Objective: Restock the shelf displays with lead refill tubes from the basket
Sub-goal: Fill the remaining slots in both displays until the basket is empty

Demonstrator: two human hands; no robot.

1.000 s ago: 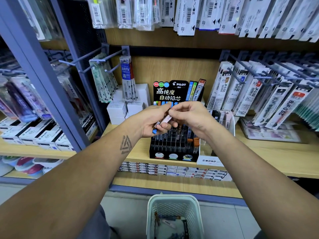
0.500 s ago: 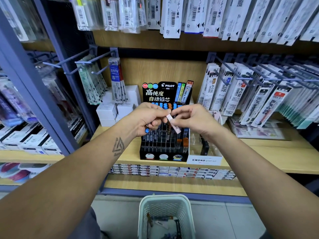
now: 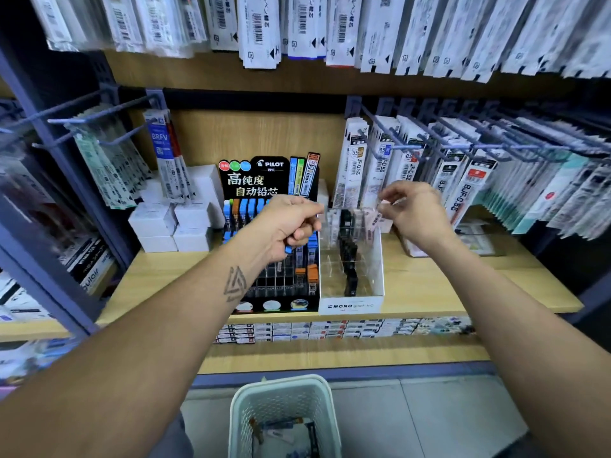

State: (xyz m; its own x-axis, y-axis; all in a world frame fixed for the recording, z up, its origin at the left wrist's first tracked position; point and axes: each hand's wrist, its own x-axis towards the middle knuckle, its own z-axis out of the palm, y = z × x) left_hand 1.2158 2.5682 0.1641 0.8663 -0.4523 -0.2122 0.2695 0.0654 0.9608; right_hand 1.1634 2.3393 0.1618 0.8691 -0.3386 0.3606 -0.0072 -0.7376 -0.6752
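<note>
A: What's biggest here?
B: The wooden shelf. On it stands the black Pilot display, and the clear Mono display touches its right side. Below, on the floor, sits the pale basket, a few tubes lying inside.
A: And the hands?
B: The left hand is curled round a bunch of tubes, one blue cap poking out underneath, in front of the Pilot display. The right hand pinches a pink tube above the back of the Mono display.
</note>
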